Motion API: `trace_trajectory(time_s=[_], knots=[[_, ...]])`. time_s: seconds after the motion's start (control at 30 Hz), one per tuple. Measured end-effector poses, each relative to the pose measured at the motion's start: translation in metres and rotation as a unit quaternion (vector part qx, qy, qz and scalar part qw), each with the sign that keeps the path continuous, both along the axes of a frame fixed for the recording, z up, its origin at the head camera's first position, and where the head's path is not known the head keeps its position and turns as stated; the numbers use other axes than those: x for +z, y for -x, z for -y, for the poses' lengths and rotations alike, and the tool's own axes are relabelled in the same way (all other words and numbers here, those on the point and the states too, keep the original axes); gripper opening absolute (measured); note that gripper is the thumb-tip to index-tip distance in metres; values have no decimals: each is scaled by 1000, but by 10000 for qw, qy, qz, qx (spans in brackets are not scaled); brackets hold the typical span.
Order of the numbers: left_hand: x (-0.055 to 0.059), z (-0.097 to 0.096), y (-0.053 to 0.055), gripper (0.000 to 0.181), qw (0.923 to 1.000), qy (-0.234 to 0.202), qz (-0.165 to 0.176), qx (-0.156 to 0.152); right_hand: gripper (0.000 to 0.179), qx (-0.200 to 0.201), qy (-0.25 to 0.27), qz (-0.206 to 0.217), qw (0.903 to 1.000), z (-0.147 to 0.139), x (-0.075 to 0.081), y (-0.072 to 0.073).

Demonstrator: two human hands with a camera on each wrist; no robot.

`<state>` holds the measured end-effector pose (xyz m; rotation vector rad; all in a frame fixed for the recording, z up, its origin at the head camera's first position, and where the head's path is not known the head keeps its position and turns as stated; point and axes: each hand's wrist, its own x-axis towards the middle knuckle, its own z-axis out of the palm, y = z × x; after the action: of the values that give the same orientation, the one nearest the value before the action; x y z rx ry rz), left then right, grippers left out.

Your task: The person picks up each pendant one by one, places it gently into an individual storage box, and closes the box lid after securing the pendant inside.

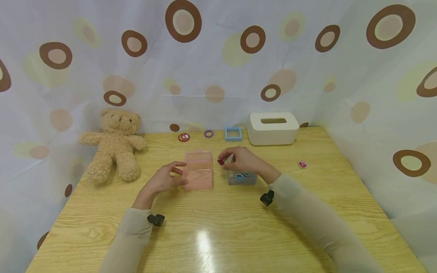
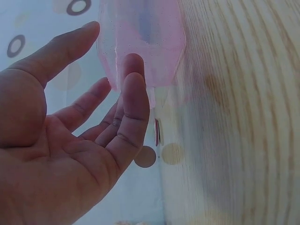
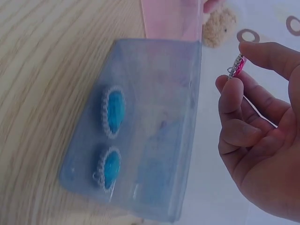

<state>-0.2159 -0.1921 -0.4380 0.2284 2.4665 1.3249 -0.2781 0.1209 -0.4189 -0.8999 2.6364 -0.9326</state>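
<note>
While the right hand point(image 1: 243, 160) pinches a small red gem charm with a silvery edge point(image 1: 221, 162), outside any box, two blue oval gem charms point(image 3: 114, 112) already lie in the translucent blue plastic box point(image 1: 242, 183). A pink heart-shaped charm point(image 1: 302, 164) remains apart on the wooden bench point(image 1: 184, 231). The left hand point(image 1: 163, 178), fingers loosely spread, grips nothing beside a translucent pink plastic box point(image 1: 198, 184); work seems partway.

**Smooth plastic, glossy wood, rough plush**

Table point(image 1: 235, 231): wood-grained, glossy. Pink case point(image 1: 198, 180) and blue-grey box point(image 3: 159, 84): smooth, translucent plastic. Red pendant point(image 3: 238, 67): shiny, with silvery, metallic-looking rim. Teddy bear point(image 1: 117, 146): rough, curly plush. White tissue box point(image 1: 273, 135): smooth, matt plastic.
</note>
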Motion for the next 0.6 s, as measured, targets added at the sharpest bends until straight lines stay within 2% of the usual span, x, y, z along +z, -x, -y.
trace_trajectory(time_s=[0.27,0.6], knots=[[-2,0,1,67,10000,-13,57,0,26,350,-194,-20,9992,23,2,-8],[0,-2,2,65,9999,-4,106,-16,24,637,-335,181,9972,48,-1,-8]])
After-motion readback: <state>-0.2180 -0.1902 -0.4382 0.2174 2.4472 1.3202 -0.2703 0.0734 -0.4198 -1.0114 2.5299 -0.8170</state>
